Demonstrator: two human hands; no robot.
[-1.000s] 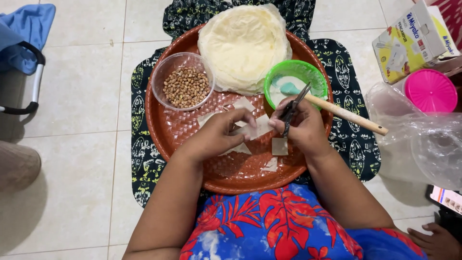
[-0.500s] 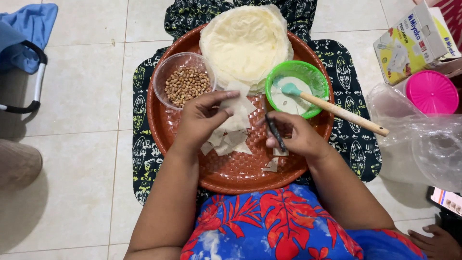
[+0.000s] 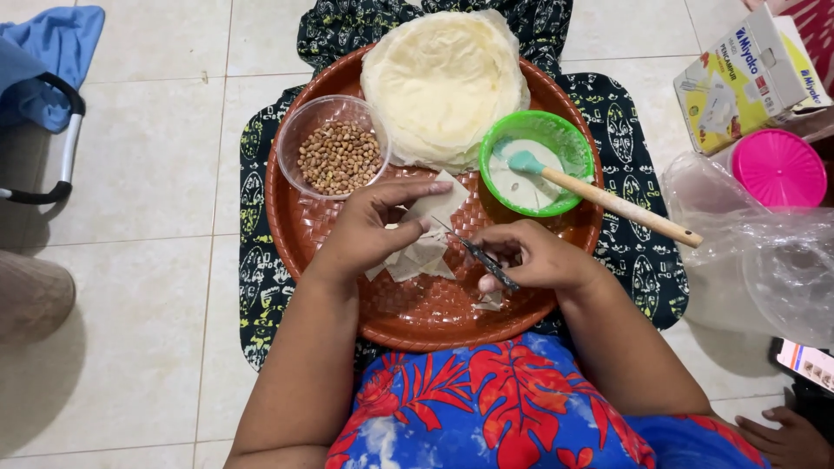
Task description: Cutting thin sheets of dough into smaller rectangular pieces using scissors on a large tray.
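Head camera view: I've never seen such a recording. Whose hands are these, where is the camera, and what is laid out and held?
The camera sits on a person's head, looking down at their own bare hands. On a round brown tray lie a stack of thin wrappers, a clear bowl of peanuts and a green bowl of white paste with a wooden-handled spatula. The left hand presses on cut wrapper pieces; the right hand holds small scissors.
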